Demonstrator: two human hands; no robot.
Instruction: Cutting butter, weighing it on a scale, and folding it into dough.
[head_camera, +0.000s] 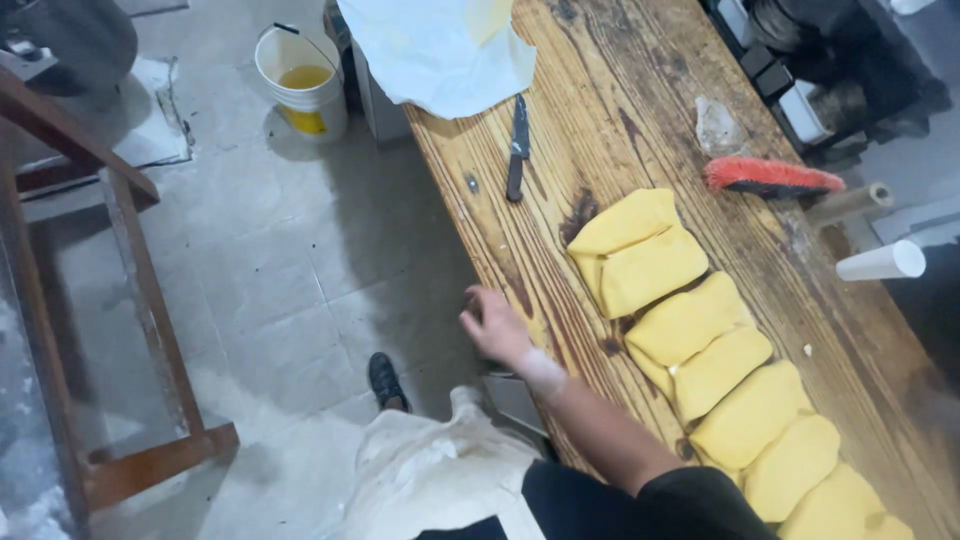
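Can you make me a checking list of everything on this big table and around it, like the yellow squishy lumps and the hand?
Surface: long worn wooden table, dark stains, bare in places.
Job's things: row of yellow dough blocks lying side by side along the table; metal scraper at the table edge below the wrist.
Clutter: black-handled knife; red-bristled brush; white plastic sheet over the far end; two cardboard tubes.
Grippers: one hand resting on the table edge, fingers curled, holding nothing; which hand it is cannot be told; the other is out of view.
Cables: nothing seen.
Surroundings: tiled floor, white bucket with yellow liquid, wooden frame.
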